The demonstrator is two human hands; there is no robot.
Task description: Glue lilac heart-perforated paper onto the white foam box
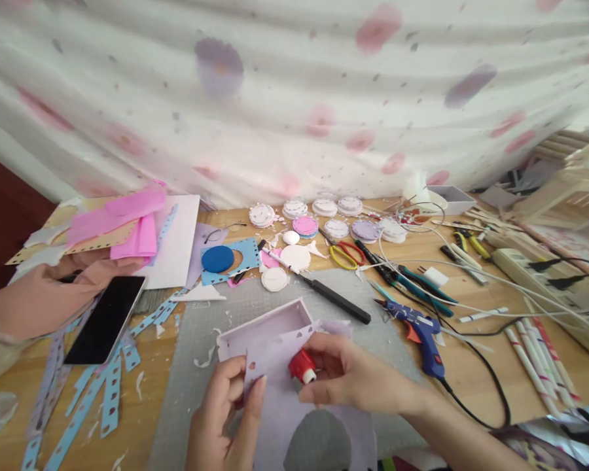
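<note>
My left hand (228,409) pinches the edge of a lavender paper sheet (279,383) between thumb and fingers. The sheet has small heart-shaped holes along its border and a large round cutout lower down. In my right hand (346,373) is a small red craft punch (302,365) with a white end, close against the sheet's upper part. A shallow white box (269,327) with a lilac inside stands just behind the paper. Under all this lies a grey cutting mat (196,353).
A black-handled craft knife (341,301) lies behind my right hand. To the right are a blue glue gun (417,330), pliers (427,291), cables and markers (540,366). Leftward lie a phone (105,320) and punched paper strips (110,396). Stacked paper discs (294,209) stand at the back.
</note>
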